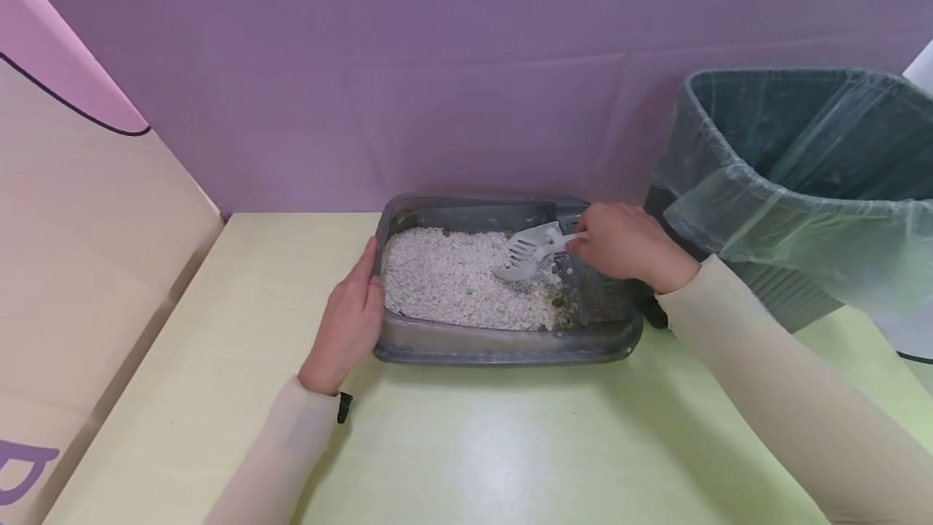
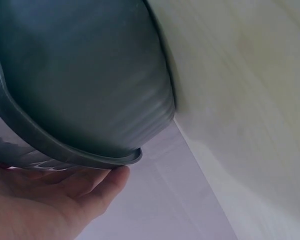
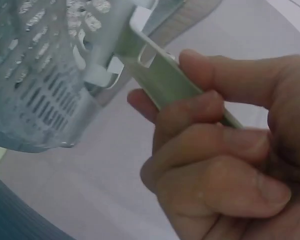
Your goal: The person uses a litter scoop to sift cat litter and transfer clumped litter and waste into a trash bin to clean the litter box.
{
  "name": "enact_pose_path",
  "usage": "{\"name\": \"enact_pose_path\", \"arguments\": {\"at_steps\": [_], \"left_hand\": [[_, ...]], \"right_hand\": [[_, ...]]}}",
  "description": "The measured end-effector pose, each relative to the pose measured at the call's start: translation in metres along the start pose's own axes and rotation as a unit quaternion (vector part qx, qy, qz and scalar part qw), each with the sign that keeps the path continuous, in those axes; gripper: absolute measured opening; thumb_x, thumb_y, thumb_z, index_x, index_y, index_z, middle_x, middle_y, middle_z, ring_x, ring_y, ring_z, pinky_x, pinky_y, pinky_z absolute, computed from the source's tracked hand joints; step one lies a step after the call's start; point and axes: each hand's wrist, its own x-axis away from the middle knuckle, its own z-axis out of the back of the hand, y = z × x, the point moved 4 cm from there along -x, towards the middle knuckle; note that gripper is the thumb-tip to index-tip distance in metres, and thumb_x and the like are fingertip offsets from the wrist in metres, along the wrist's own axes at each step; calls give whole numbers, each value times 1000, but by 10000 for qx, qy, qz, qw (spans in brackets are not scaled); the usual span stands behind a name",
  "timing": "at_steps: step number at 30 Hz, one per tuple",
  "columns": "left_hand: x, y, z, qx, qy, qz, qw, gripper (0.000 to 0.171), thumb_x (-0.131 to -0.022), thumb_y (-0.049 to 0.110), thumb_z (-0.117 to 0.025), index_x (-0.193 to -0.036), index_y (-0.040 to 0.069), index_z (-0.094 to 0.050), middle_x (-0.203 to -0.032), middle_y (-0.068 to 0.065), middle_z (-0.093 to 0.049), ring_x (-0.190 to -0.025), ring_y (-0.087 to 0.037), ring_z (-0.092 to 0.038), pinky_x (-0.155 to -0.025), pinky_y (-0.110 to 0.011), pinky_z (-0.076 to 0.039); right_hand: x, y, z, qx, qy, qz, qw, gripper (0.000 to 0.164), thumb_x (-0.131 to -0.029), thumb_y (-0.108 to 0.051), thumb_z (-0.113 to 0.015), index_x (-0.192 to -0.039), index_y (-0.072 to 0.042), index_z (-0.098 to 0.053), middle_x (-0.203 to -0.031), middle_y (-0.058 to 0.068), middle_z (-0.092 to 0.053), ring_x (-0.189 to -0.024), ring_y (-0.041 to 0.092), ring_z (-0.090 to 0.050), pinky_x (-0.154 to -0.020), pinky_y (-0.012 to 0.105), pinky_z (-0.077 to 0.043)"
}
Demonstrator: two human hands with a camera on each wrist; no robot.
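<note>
A grey litter tray [image 1: 503, 347] holds pale granular litter [image 1: 452, 278], with a few darker bits near its right end. At its left rim my left hand [image 1: 346, 322] rests with fairly straight fingers; the left wrist view shows fingertips [image 2: 121, 175] touching the lip of the tray's dark wall [image 2: 90, 75]. My right hand [image 1: 623, 245] grips the handle [image 3: 162, 82] of a white slotted litter scoop [image 1: 532, 249], fingers curled round it and thumb on top. The scoop's head lies low over the litter, tilted to the left, its front edge at the litter surface.
A dark bin [image 1: 780, 282] lined with a clear plastic bag [image 1: 802, 225] stands right of the tray, close to my right forearm. The pale table [image 1: 466, 444] extends in front. A purple backdrop [image 1: 466, 63] rises directly behind the tray, and a pale panel [image 1: 73, 266] borders the left side.
</note>
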Motion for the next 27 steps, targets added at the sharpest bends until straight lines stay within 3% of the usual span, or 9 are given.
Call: {"name": "enact_pose_path", "arguments": {"at_steps": [4, 6, 8, 11, 13, 17, 21, 23, 27], "left_hand": [[0, 0, 0, 4, 22, -1, 10000, 51, -100, 16, -30, -150, 5, -24, -150, -9, -30, -132, -24, -34, -107, -40, -30], [1, 0, 0, 10, 16, 5, 10000, 52, -100, 16, -30, -150, 5, -23, -150, -10, -31, -132, -25, -35, -106, -41, -31], [1, 0, 0, 24, 4, -8, 10000, 52, -100, 15, -30, -150, 4, -24, -149, -11, -31, -131, -26, -36, -106, -42, -31], [1, 0, 0, 27, 0, -45, 10000, 52, -100, 15, -30, -150, 4, -24, -149, -12, -32, -131, -26, -36, -105, -42, -32], [1, 0, 0, 28, 15, -76, 10000, 51, -100, 15, -30, -150, 4, -24, -149, -11, -32, -131, -26, -37, -105, -43, -32], [0, 1, 0, 45, 34, -89, 9999, 51, -100, 15, -30, -150, 5, -24, -149, -10, -32, -130, -24, -37, -105, -42, -33], [0, 1, -1, 53, 21, -46, 10000, 51, -100, 15, -30, -150, 6, -24, -149, -10, -32, -130, -23, -38, -104, -41, -34], [1, 1, -1, 57, -1, -33, 10000, 51, -100, 15, -30, -150, 5, -24, -149, -10, -32, -129, -23, -38, -104, -42, -34], [1, 0, -1, 44, -20, 4, 10000, 52, -100, 15, -31, -150, 6, -24, -149, -9, -32, -130, -23, -37, -104, -42, -34]], "right_hand": [[-3, -1, -3, -105, 139, 159, 9997, 21, -95, -18, -56, -95, 0, -67, -67, 5, -55, -44, 16, -37, -45, 30, -31], [-6, -1, -5, -84, 97, 304, 9995, 31, -97, -19, -54, -117, 3, -62, -87, 11, -63, -52, 17, -46, -50, 33, -36], [-8, 1, -8, -43, -14, 355, 9994, 36, -98, -22, -52, -125, 2, -57, -104, 14, -64, -63, 19, -54, -56, 35, -39], [-8, 6, -9, -11, -120, 323, 9994, 40, -99, -25, -50, -129, 1, -55, -118, 17, -61, -81, 21, -59, -63, 37, -42], [-7, 8, -9, -50, -163, 264, 9995, 40, -99, -27, -49, -129, 0, -55, -117, 16, -61, -80, 21, -58, -63, 38, -42], [-7, 10, -9, -130, -162, 311, 9993, 31, -101, -26, -46, -111, -3, -64, -90, 13, -64, -54, 18, -45, -53, 35, -36], [-10, 8, -10, -212, -91, 372, 9990, 32, -102, -28, -43, -83, -7, -59, -61, 5, -47, -43, 15, -31, -48, 33, -32], [-12, 7, -10, -214, -82, 329, 9992, 31, -101, -28, -44, -87, -6, -60, -58, 3, -42, -44, 15, -32, -51, 34, -34], [-18, 5, -12, -181, -91, 394, 9990, 34, -100, -25, -48, -119, 0, -60, -92, 13, -63, -69, 22, -58, -67, 41, -45]]}}
